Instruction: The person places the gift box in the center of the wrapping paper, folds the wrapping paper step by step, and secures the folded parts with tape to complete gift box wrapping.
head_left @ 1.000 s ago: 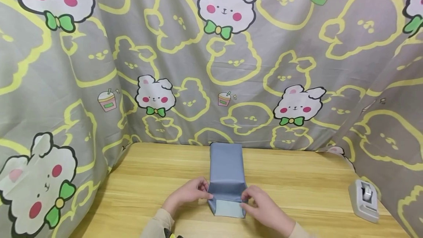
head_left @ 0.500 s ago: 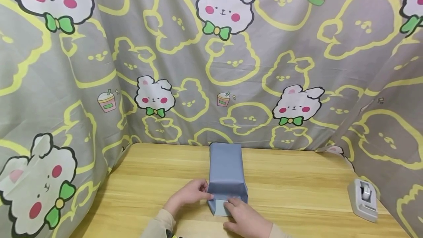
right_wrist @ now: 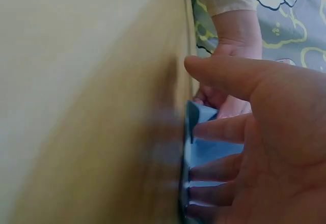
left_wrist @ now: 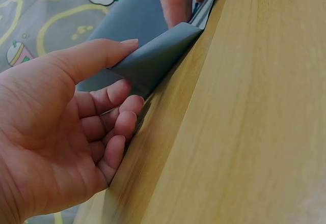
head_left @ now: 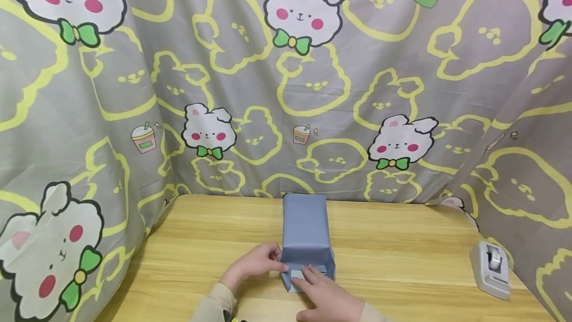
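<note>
A box-like package (head_left: 305, 220) wrapped in blue-grey paper lies lengthwise on the table, its near end folded into a flap with a paler underside (head_left: 296, 287). At the left of that end is my left hand (head_left: 256, 265). In the left wrist view, its thumb lies on the folded paper (left_wrist: 158, 56) with the fingers curled below, pinching the fold. My right hand (head_left: 330, 297) lies over the flap, fingers extended and pressing on it. The right wrist view shows the straight fingers of that hand (right_wrist: 285, 127) against the paper's edge (right_wrist: 214, 152); the hand hides part of the flap.
A grey-white tape dispenser (head_left: 490, 270) stands at the right side of the wooden table (head_left: 214, 217). Behind and along both sides hangs a grey curtain (head_left: 250, 81) with a rabbit print, close to the package's far end.
My right hand has moved from the package's right edge leftward onto the near flap, its fingers now laid out over it. The left hand has stayed at the left fold.
</note>
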Motion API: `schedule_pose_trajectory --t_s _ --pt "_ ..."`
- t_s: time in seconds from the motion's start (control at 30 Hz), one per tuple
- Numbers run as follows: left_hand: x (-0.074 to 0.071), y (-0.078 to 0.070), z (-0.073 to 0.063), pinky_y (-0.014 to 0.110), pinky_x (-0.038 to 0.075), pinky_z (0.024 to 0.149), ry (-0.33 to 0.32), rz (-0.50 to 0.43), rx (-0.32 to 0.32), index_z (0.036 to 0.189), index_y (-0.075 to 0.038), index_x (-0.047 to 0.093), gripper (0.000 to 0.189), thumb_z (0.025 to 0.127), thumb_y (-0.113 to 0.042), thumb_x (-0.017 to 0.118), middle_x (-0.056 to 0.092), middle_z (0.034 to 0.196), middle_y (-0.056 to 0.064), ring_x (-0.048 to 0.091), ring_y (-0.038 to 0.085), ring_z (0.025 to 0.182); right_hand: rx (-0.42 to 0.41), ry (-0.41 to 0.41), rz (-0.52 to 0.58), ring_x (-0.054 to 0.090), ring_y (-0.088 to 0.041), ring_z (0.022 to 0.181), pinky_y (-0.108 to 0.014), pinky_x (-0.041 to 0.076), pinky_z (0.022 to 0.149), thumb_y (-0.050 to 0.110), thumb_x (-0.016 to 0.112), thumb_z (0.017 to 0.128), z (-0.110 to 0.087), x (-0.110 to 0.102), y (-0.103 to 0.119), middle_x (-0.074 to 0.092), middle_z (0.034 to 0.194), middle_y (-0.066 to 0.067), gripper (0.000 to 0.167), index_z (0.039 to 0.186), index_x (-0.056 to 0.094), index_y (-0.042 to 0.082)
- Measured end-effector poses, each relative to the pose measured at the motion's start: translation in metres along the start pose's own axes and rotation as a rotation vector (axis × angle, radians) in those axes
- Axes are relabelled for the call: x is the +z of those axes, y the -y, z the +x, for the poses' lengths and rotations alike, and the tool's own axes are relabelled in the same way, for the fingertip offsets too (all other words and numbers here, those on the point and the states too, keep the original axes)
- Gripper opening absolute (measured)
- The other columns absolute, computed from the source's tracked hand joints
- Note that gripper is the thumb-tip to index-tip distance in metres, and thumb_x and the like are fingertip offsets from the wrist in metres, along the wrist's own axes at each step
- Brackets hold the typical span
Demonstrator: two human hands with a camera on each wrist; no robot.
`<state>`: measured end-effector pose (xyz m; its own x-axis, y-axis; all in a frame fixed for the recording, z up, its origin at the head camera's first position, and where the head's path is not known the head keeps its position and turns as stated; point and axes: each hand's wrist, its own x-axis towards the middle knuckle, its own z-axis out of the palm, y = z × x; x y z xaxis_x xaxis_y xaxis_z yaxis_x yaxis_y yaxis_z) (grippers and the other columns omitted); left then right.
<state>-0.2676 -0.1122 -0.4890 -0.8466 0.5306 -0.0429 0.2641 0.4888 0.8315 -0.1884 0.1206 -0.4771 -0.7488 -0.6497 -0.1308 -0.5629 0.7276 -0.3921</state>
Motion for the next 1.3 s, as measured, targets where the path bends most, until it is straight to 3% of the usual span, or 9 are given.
schedule_pose_trajectory --t_s 0.23,0.4,0.5,0.7,1.1,1.23,1.3 --pt "-0.001 -0.001 -0.002 0.02 0.039 0.057 0.005 0.008 -0.01 0.084 -0.008 0.056 0.028 0.08 -0.027 0.076 0.054 0.077 -0.004 0.047 0.007 0.068 -0.078 -0.017 -0.024 0.037 -0.038 0.141 -0.053 0.042 0.107 0.055 0.061 0.089 0.007 -0.001 0.001 0.037 0.154 -0.019 0.073 0.147 0.042 0.015" --pt "-0.001 0.0 -0.002 0.02 0.039 0.057 0.015 0.009 -0.007 0.085 -0.004 0.056 0.03 0.081 -0.027 0.076 0.053 0.076 -0.004 0.047 0.007 0.067 -0.082 -0.006 -0.011 0.036 -0.038 0.142 -0.054 0.041 0.107 0.053 0.062 0.089 0.01 -0.001 0.0 0.035 0.155 -0.018 0.075 0.149 0.039 0.016" --pt "-0.001 -0.001 -0.002 0.02 0.039 0.057 0.017 0.006 -0.007 0.085 -0.003 0.056 0.031 0.08 -0.026 0.076 0.053 0.077 -0.004 0.047 0.008 0.067 -0.034 -0.003 0.001 0.04 -0.039 0.139 -0.054 0.043 0.105 0.053 0.064 0.088 0.009 -0.003 0.001 0.037 0.153 -0.02 0.075 0.149 0.039 0.017" --pt "-0.002 -0.003 -0.002 0.02 0.04 0.059 0.01 0.022 -0.007 0.084 -0.007 0.057 0.028 0.078 -0.027 0.076 0.054 0.078 -0.005 0.048 0.008 0.069 0.1 -0.045 -0.085 0.051 -0.045 0.127 -0.054 0.046 0.101 0.047 0.071 0.082 0.003 -0.01 0.005 0.052 0.14 -0.025 0.068 0.136 0.054 0.01" --pt "-0.002 -0.004 -0.002 0.021 0.04 0.059 0.008 0.017 -0.006 0.086 -0.005 0.059 0.029 0.078 -0.026 0.077 0.056 0.078 -0.003 0.049 0.008 0.07 0.148 -0.068 -0.039 0.053 -0.049 0.122 -0.057 0.047 0.098 0.041 0.074 0.082 0.0 -0.014 0.004 0.054 0.133 -0.03 0.06 0.128 0.059 0.005" --pt "-0.001 -0.001 -0.001 0.021 0.041 0.06 0.008 0.028 -0.003 0.085 -0.008 0.059 0.028 0.078 -0.028 0.077 0.056 0.079 -0.004 0.05 0.008 0.07 0.091 -0.15 -0.015 0.061 -0.037 0.112 -0.048 0.053 0.092 0.039 0.071 0.084 -0.005 -0.018 0.003 0.062 0.124 -0.021 0.051 0.121 0.062 0.005" --pt "-0.001 0.0 -0.001 0.021 0.041 0.06 0.01 0.029 -0.004 0.084 -0.009 0.059 0.027 0.079 -0.029 0.076 0.056 0.079 -0.005 0.05 0.008 0.071 0.075 -0.236 0.03 0.065 -0.022 0.093 -0.037 0.056 0.079 0.034 0.071 0.086 -0.01 -0.023 -0.002 0.067 0.105 -0.01 0.037 0.108 0.065 0.006"
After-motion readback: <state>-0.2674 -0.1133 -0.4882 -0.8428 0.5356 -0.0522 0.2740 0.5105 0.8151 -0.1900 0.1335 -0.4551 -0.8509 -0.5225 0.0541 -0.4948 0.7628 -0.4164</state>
